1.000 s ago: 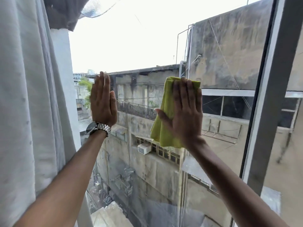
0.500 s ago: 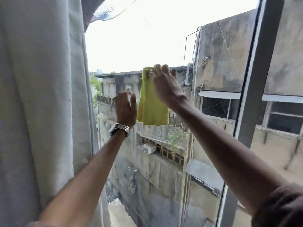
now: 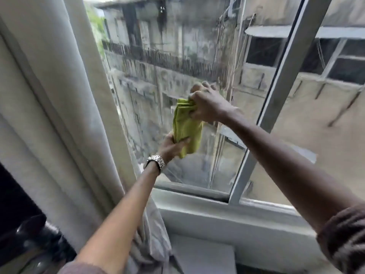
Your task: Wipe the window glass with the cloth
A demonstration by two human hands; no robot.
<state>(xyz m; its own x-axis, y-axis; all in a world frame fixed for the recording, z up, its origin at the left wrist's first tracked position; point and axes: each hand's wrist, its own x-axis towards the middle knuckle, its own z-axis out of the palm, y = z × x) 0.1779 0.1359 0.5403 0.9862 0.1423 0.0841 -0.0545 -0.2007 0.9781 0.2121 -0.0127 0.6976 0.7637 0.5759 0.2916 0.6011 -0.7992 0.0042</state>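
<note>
Both hands gripped the yellow-green cloth (image 3: 187, 127) before the window glass (image 3: 158, 86), right hand (image 3: 207, 104) pinching its top, left hand (image 3: 171, 143) its bottom, seemingly refolding it; next, it should be pressed flat on the pane.

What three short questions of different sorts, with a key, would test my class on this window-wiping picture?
1. True or false: the yellow-green cloth is held by both hands.
2. Which wrist wears the metal watch? A. left B. right C. neither
3. Fill in: the pale curtain hangs to the ____ of the window glass.

Key:
1. True: the right hand grips its top, the left hand its lower part.
2. A
3. left
</note>
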